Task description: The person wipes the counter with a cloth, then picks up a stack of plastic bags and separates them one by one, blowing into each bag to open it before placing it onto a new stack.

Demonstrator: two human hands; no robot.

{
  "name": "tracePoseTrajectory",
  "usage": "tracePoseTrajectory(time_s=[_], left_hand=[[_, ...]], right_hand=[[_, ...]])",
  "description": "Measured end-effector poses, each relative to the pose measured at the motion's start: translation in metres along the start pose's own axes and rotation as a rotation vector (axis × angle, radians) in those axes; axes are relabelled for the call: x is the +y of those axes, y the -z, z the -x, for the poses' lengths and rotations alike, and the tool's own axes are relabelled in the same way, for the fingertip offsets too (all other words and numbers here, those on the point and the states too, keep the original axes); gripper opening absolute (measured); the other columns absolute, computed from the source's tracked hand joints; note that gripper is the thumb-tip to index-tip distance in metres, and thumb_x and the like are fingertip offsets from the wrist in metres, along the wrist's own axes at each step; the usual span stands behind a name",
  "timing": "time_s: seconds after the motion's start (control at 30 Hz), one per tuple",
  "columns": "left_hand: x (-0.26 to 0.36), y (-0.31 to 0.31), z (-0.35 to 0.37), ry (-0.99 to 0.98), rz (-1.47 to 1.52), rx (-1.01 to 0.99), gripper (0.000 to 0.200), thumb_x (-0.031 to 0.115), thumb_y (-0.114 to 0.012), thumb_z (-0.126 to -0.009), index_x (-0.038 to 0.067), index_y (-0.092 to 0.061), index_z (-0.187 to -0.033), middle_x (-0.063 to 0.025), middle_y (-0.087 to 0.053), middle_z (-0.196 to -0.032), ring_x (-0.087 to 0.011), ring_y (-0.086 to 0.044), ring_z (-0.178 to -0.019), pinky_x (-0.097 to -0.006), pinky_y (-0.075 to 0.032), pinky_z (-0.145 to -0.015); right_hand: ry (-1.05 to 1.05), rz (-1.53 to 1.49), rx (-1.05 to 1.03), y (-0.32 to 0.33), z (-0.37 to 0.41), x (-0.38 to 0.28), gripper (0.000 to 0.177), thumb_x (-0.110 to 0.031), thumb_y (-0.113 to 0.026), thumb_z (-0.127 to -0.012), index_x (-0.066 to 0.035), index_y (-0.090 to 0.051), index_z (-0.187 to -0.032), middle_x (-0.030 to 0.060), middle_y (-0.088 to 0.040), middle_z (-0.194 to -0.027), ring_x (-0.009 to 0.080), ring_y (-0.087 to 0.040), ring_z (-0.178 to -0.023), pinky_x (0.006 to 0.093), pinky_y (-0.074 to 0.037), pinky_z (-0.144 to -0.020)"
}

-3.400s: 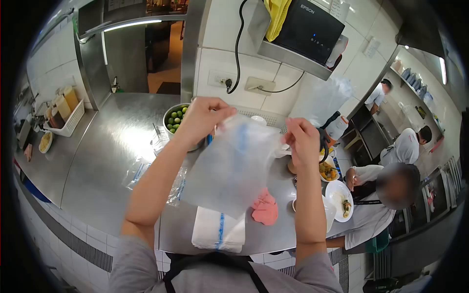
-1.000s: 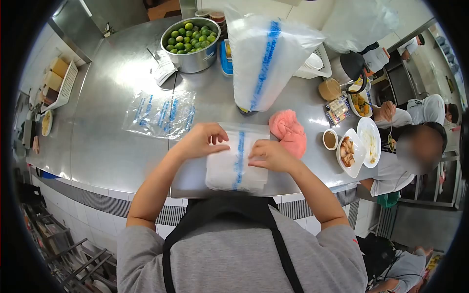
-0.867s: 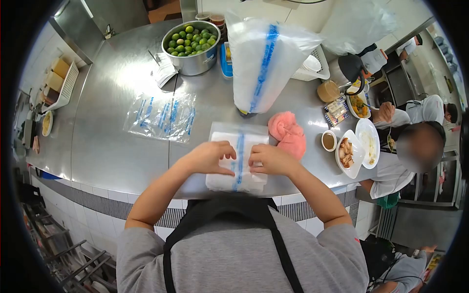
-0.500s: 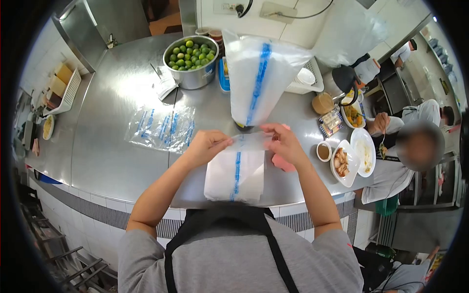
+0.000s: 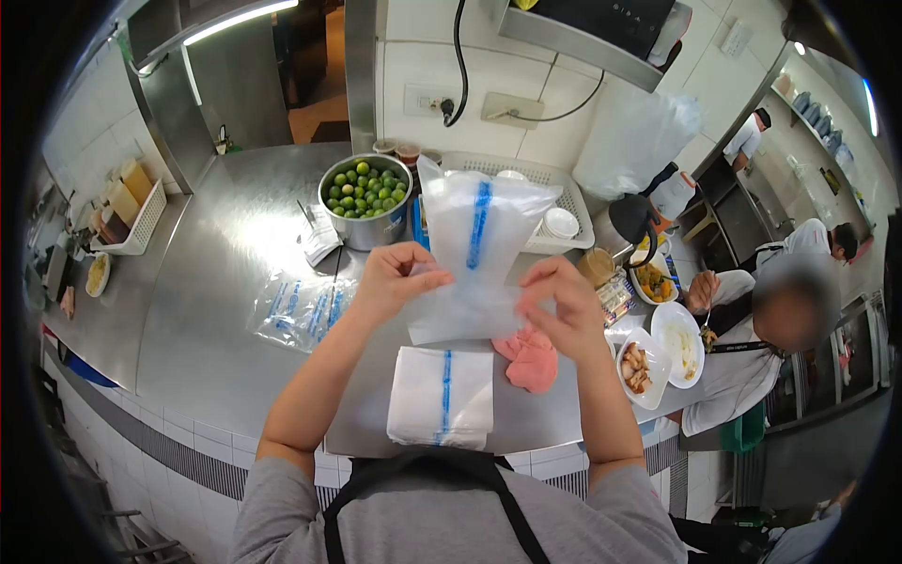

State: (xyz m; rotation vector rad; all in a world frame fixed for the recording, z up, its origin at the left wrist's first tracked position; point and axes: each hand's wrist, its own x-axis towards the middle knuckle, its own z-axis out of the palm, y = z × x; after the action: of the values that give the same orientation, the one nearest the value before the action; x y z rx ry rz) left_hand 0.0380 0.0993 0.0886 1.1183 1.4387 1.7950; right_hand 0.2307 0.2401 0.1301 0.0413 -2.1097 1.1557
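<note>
My left hand is closed, thumb and forefinger pinching the edge of a translucent plastic bag. At the bag's other side, my right hand has its thumb and forefinger drawn together on the film. Behind and above, in line with it, rises white plastic with a blue printed stripe; the two overlap in this view. Below my hands, near the counter's front edge, lies a flat stack of white plastic bags with a blue stripe down its middle. A crumpled pink cloth sits right of the stack.
A metal pot of green limes stands at the back. Printed clear plastic lies left on the steel counter. To the right are a dish of browned pieces, a white plate and a person holding a spoon.
Both hands have moved up and away from the stack, lifting the bag off it. The pink cloth shows more fully, and the head view has tilted up.
</note>
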Motion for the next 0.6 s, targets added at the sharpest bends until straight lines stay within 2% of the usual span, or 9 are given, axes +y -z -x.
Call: tracePoseTrajectory(time_s=[0.03, 0.07, 0.13, 0.17, 0.23, 0.3, 0.4, 0.47, 0.6], left_hand=[[0.004, 0.003, -0.002, 0.086, -0.054, -0.102, 0.012, 0.006, -0.068, -0.074, 0.002, -0.056, -0.072, 0.0008, -0.057, -0.070, -0.0028, -0.048, -0.062, -0.0181, -0.040, -0.056], [0.005, 0.001, -0.003, 0.069, -0.060, -0.104, 0.012, 0.006, -0.068, -0.074, 0.002, -0.056, -0.072, 0.0008, -0.057, -0.070, -0.0028, -0.048, -0.062, -0.0181, -0.040, -0.056], [0.001, -0.009, 0.000, -0.142, 0.157, -0.454, 0.024, 0.012, -0.068, -0.074, 0.004, -0.048, -0.064, -0.0003, -0.052, -0.069, -0.0047, -0.044, -0.064, -0.0211, -0.039, -0.060], [0.005, -0.013, 0.005, -0.160, 0.148, -0.458, 0.024, 0.012, -0.068, -0.074, 0.004, -0.048, -0.064, -0.0003, -0.052, -0.069, -0.0047, -0.044, -0.064, -0.0211, -0.039, -0.060], [0.015, -0.017, 0.014, -0.148, 0.821, -0.620, 0.029, 0.016, -0.068, -0.073, 0.006, -0.044, -0.060, -0.0020, -0.051, -0.070, -0.0066, -0.045, -0.069, -0.0238, -0.039, -0.064], [0.021, -0.009, 0.011, -0.142, 0.834, -0.674, 0.030, 0.019, -0.068, -0.072, 0.006, -0.045, -0.059, 0.0004, -0.049, -0.066, -0.0066, -0.044, -0.063, -0.0222, -0.040, -0.064], [0.032, 0.007, -0.010, 0.054, 0.328, -0.566, 0.022, 0.017, -0.065, -0.074, 0.004, -0.052, -0.062, 0.0008, -0.051, -0.063, -0.0059, -0.046, -0.060, -0.0216, -0.043, -0.065], [0.058, 0.008, -0.026, -0.026, 0.075, -0.384, 0.016, 0.015, -0.061, -0.078, 0.002, -0.060, -0.068, 0.0005, -0.055, -0.062, -0.0046, -0.047, -0.056, -0.0204, -0.041, -0.055], [0.094, -0.007, -0.068, 0.074, -0.102, 0.001, 0.010, 0.010, -0.058, -0.078, 0.002, -0.064, -0.077, -0.0019, -0.058, -0.066, -0.0055, -0.050, -0.056, -0.0194, -0.039, -0.048]], right_hand=[[0.264, -0.052, -0.107, 0.002, -0.006, -0.006, 0.006, -0.002, -0.062, -0.074, 0.000, -0.058, -0.078, 0.0072, -0.055, -0.070, 0.0199, -0.055, -0.068, 0.0309, -0.044, -0.064], [0.280, -0.046, -0.105, -0.001, -0.004, -0.009, 0.006, -0.002, -0.062, -0.074, 0.000, -0.058, -0.078, 0.0072, -0.055, -0.070, 0.0199, -0.055, -0.068, 0.0309, -0.044, -0.064], [-0.082, -0.672, -0.314, -0.014, 0.012, -0.015, 0.011, -0.005, -0.063, -0.072, -0.001, -0.053, -0.073, 0.0065, -0.053, -0.065, 0.0206, -0.053, -0.063, 0.0307, -0.042, -0.061], [-0.064, -0.663, -0.317, -0.016, 0.017, -0.010, 0.011, -0.005, -0.063, -0.072, -0.001, -0.053, -0.073, 0.0065, -0.053, -0.065, 0.0206, -0.053, -0.063, 0.0307, -0.042, -0.061], [-0.294, -0.910, -0.047, -0.019, 0.022, 0.006, 0.015, -0.008, -0.063, -0.072, -0.004, -0.048, -0.069, 0.0052, -0.050, -0.062, 0.0172, -0.050, -0.059, 0.0273, -0.040, -0.056], [-0.322, -0.928, 0.028, -0.017, 0.014, 0.006, 0.019, -0.013, -0.062, -0.074, -0.005, -0.046, -0.067, 0.0042, -0.048, -0.061, 0.0156, -0.049, -0.057, 0.0264, -0.040, -0.054], [-0.248, -1.069, 0.108, 0.005, 0.002, 0.006, 0.018, -0.012, -0.061, -0.075, -0.004, -0.047, -0.068, 0.0026, -0.047, -0.060, 0.0127, -0.048, -0.056, 0.0237, -0.041, -0.052], [-0.414, -0.838, 0.188, 0.022, -0.023, -0.008, 0.009, -0.006, -0.059, -0.076, -0.005, -0.052, -0.071, 0.0034, -0.052, -0.066, 0.0078, -0.049, -0.054, 0.0185, -0.033, -0.046], [-0.494, -0.446, 0.302, 0.042, -0.083, 0.006, 0.005, -0.005, -0.056, -0.079, -0.005, -0.054, -0.074, 0.0006, -0.053, -0.065, 0.0088, -0.051, -0.053, 0.0225, -0.041, -0.048]])
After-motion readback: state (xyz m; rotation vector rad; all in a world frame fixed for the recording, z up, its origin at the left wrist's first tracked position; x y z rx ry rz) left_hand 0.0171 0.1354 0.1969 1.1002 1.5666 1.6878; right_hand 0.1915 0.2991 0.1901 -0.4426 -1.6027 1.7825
